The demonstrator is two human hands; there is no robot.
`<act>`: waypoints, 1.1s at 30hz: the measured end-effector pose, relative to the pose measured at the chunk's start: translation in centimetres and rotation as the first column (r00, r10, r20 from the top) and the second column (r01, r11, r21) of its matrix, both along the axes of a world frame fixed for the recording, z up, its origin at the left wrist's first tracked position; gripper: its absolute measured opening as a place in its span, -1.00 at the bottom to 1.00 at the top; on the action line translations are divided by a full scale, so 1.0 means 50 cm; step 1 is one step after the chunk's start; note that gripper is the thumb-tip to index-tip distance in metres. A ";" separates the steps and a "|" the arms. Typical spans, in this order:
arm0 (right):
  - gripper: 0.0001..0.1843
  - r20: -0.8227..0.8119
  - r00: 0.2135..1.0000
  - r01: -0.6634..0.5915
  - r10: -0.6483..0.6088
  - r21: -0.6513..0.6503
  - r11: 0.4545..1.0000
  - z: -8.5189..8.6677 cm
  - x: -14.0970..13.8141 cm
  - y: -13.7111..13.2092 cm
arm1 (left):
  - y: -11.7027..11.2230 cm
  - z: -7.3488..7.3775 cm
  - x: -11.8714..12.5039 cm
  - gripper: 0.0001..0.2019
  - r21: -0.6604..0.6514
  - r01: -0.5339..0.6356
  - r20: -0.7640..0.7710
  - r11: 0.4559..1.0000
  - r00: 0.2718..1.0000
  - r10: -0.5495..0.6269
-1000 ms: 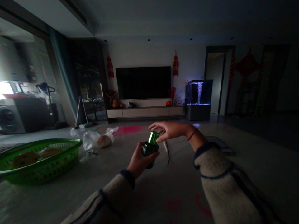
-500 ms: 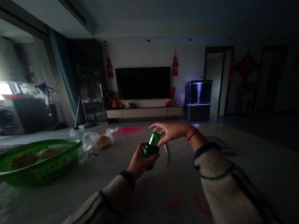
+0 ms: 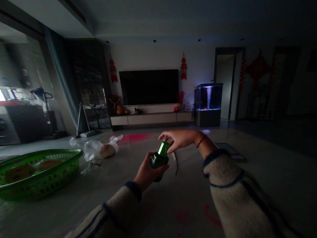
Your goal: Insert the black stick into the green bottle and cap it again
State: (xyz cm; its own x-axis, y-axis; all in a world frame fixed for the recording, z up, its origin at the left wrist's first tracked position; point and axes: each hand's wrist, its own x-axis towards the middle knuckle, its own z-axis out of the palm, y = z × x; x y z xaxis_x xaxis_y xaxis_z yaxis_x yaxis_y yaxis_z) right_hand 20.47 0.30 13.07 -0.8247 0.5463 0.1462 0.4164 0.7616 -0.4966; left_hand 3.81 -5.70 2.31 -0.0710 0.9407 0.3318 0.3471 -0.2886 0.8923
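Dim TV wall [image 3: 148, 58] up top, and mid-frame the left hand [image 3: 145, 172] clamps a right-leaning green bottle [image 3: 158, 161], right hand [image 3: 183, 138] curled over its cap [image 3: 163, 148], grip unclear tbh.

The basket [image 3: 61, 178], television [image 3: 149, 86] and fish tank [image 3: 208, 104] appear slightly farther left in the frame; the bottle [image 3: 159, 161] sits slightly lower, below center.

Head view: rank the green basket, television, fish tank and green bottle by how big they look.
1. Green basket, cut off by the left edge
2. Television
3. Fish tank
4. Green bottle, partly covered by the left hand
Basket and bottle are nearer the camera, so true sizes may rank differently.
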 end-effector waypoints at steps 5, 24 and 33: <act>-0.49 0.051 0.994 0.101 -0.095 -0.132 0.986 0.001 -0.008 -0.002 | -0.004 0.004 0.002 -0.49 0.017 0.007 -0.015 1.000 1.000 -0.007; -0.51 0.115 0.993 0.055 -0.032 -0.210 0.976 0.001 0.004 0.008 | -0.004 -0.002 0.001 -0.48 -0.033 0.058 -0.131 0.998 0.989 -0.062; -0.43 0.093 0.995 0.047 -0.029 -0.195 0.980 0.002 0.006 0.004 | -0.002 -0.003 0.001 -0.47 -0.026 0.043 -0.144 0.999 0.988 -0.046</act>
State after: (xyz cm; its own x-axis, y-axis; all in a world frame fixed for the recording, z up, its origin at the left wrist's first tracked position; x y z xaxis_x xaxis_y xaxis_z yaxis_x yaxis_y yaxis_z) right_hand 20.78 0.52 13.17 -0.8077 0.5882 -0.0403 0.4926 0.6358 -0.5943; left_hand 3.86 -5.79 2.15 0.0183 0.9491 0.3145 0.4603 -0.2872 0.8400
